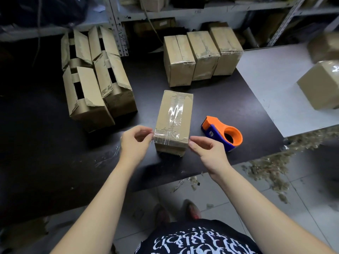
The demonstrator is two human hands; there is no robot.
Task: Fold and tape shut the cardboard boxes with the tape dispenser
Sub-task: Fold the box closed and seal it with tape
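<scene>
Floor (229,191), nearest: pale tiles with scraps (271,165) of tape and cardboard littered by the tabletop's right corner.

Left grip (135,142): fingers curled, thumb and forefinger meeting on the clear tape (175,112) where it overhangs the near left corner of the box (173,123). I read this as pinching the tape end, though the contact is small.

Right grip (207,149): thumb tip touching the near right corner of the box, other fingers loosely curled and holding nothing.

Box: lies on the dark tabletop (211,99) between my two grips, flaps folded shut, one strip of tape along the top seam and a band across the near end. I judge it all but sealed, with only the tape ends left to smooth down. Contents not visible.

Dispenser (222,132): orange and blue, set down on the tabletop just right of the box, untouched.

Open boxes (95,76): four, far left, packed together. Flaps stand up or loosely ajar and untaped. The gaps between the flaps show only dark, so I cannot tell what is inside. These are the work left.

Sealed boxes (201,54): three in a row beyond the box, touching side by side, taped. I count them as done. Contents hidden.

Grey top (271,76): far right, carrying further taped boxes, blurred.

Shelf (201,10): farthest, metal racking with indistinct cartons.
</scene>
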